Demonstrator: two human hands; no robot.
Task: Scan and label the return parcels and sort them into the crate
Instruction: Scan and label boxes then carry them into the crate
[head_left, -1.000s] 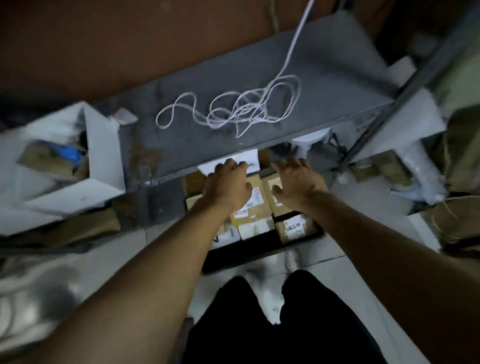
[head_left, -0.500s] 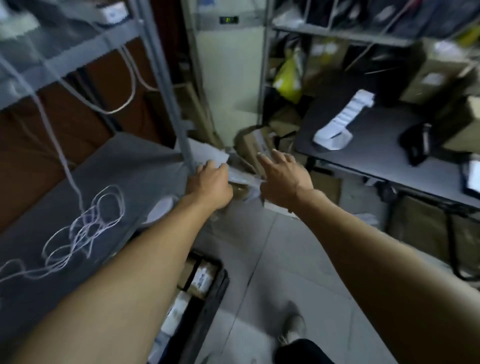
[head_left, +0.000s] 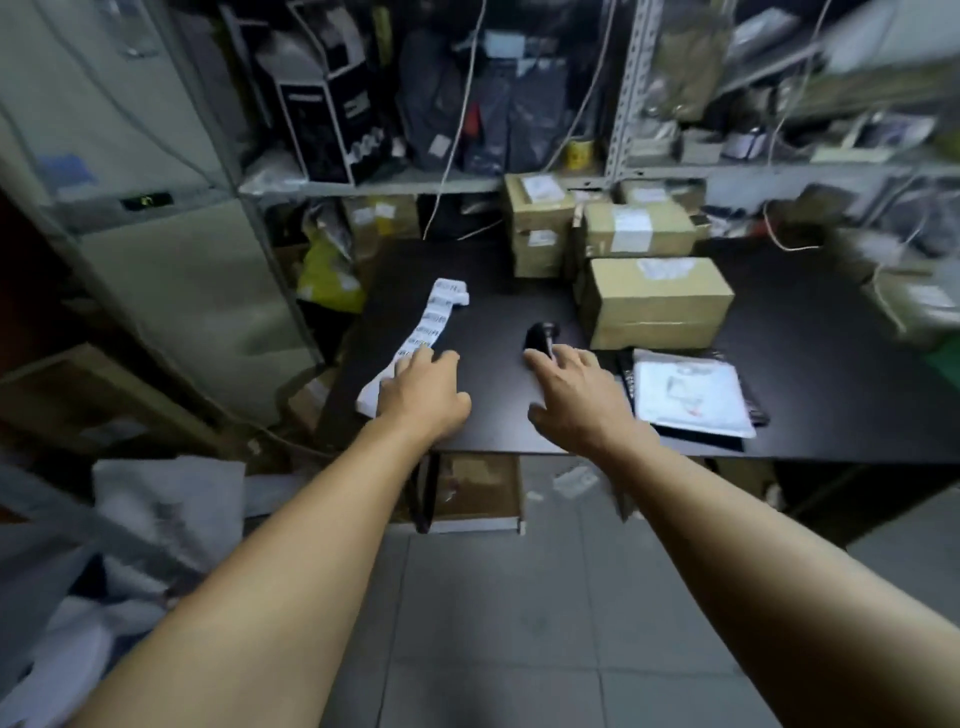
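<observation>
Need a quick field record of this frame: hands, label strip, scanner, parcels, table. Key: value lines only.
left hand: open, fingers resting on the label strip
right hand: open, fingertips at the scanner, not gripping it
label strip: white, lying along the table's left part
scanner: black, lying on the table
cardboard boxes: stacked at the back of the table
white mailer: flat, right of the right hand
table: black top
</observation>
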